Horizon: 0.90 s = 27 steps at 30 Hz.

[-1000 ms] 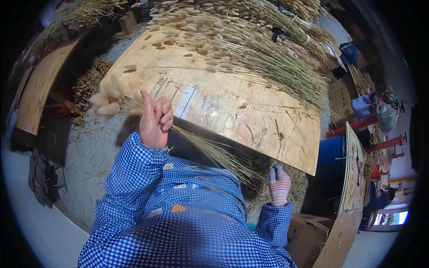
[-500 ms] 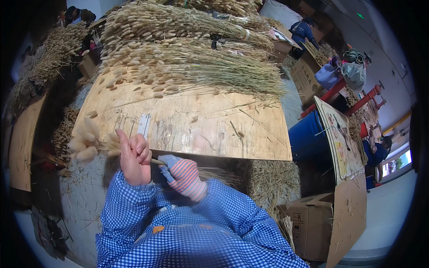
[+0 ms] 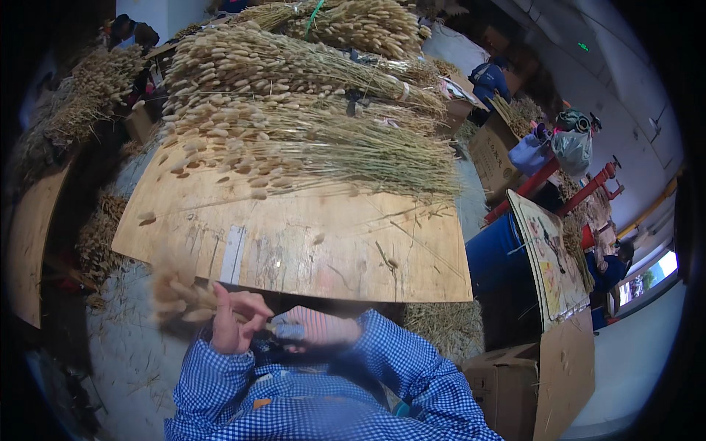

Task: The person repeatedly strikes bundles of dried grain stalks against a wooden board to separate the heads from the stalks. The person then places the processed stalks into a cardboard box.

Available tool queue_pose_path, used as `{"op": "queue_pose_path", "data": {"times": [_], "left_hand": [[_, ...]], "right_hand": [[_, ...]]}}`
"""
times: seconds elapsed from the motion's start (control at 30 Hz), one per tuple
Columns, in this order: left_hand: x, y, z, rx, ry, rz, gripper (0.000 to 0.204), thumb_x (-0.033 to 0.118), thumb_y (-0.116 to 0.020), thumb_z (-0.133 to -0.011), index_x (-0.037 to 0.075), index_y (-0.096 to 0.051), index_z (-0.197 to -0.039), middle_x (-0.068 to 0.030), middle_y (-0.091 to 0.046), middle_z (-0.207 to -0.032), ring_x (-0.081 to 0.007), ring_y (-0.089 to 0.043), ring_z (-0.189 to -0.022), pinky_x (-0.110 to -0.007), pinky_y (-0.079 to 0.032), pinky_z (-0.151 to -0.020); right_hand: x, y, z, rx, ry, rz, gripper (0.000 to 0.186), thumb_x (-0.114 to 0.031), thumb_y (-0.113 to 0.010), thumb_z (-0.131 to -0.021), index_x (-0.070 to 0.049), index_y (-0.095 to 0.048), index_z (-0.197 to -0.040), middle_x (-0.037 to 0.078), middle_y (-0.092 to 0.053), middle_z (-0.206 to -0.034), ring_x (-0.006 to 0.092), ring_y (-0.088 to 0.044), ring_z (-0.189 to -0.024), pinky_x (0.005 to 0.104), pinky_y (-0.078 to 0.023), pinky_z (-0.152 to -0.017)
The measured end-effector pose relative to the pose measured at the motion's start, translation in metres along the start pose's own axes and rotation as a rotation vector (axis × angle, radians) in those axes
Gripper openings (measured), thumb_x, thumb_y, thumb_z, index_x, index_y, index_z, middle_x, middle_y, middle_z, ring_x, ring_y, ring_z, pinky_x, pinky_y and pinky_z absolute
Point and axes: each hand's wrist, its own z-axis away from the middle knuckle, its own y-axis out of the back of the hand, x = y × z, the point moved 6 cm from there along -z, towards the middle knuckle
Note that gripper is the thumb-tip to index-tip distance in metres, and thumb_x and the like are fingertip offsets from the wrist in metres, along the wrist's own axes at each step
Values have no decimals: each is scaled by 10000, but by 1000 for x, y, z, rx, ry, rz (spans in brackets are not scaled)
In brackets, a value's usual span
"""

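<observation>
A small bunch of fluffy, cream bunny tail grass [image 3: 179,300] is held low in front of me, its heads pointing left and smeared by motion. My bare left hand [image 3: 239,321] closes round the stems just below the heads, thumb raised. On the stem ends, my right hand [image 3: 318,326], in a striped glove with grey-blue fingers, is closed. Both hands hang just off the near edge of a wooden board [image 3: 353,253]. A white metal ruler-like strip [image 3: 233,253] lies on that board, close to my left hand. One loose grass head [image 3: 147,218] rests near its left edge.
Big heaps of dried bunny tail grass [image 3: 294,110] cover the board's far half. To the right stand a blue barrel [image 3: 494,253], a cardboard box [image 3: 504,382] and a propped panel [image 3: 544,250]. Another person [image 3: 489,79] is at the far right. Straw litters the floor.
Both hands and the bunch have moved down and slightly right, toward my body. The grass heads have drawn closer together beside my left hand. The view has tilted up a little.
</observation>
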Motion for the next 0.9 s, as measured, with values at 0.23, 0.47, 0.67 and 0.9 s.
{"op": "queue_pose_path", "data": {"times": [0.23, 0.47, 0.67, 0.9], "left_hand": [[7, 42, -2, 265, 20, 106, 762, 601, -206, -966, 14, -524, -599, 16, -296, -499, -73, -271, -431, -208, -221, -405], [-1, 65, -3, 375, 51, 136, 702, 582, -229, -974, 45, -473, -594, 26, -269, -505, -66, -240, -427, -200, -192, -398], [-2, 73, -3, 441, 59, 202, 667, 563, -245, -979, 59, -443, -589, 35, -241, -503, -55, -210, -420, -188, -160, -376], [-4, 78, -1, 457, 34, 233, 681, 562, -229, -982, 50, -453, -593, 37, -251, -508, -52, -194, -410, -206, -143, -368]], "right_hand": [[-60, 89, 19, 446, 342, 641, 346, -264, -545, -923, -31, -570, -1178, 154, -659, -1005, 252, -638, -947, 331, -501, -832], [-73, 272, 50, 1172, -72, 1540, 414, -197, -605, -809, -114, -537, -1209, 143, -571, -1175, 354, -564, -1023, 431, -490, -851], [-57, 337, 49, 1199, -512, 1531, 528, -163, -532, -826, -87, -432, -1339, 163, -457, -1377, 327, -512, -1180, 427, -481, -910], [-140, 324, 111, 1490, -327, 1624, 178, -127, -571, -823, -85, -600, -994, 139, -645, -943, 322, -634, -913, 411, -529, -753]]}}
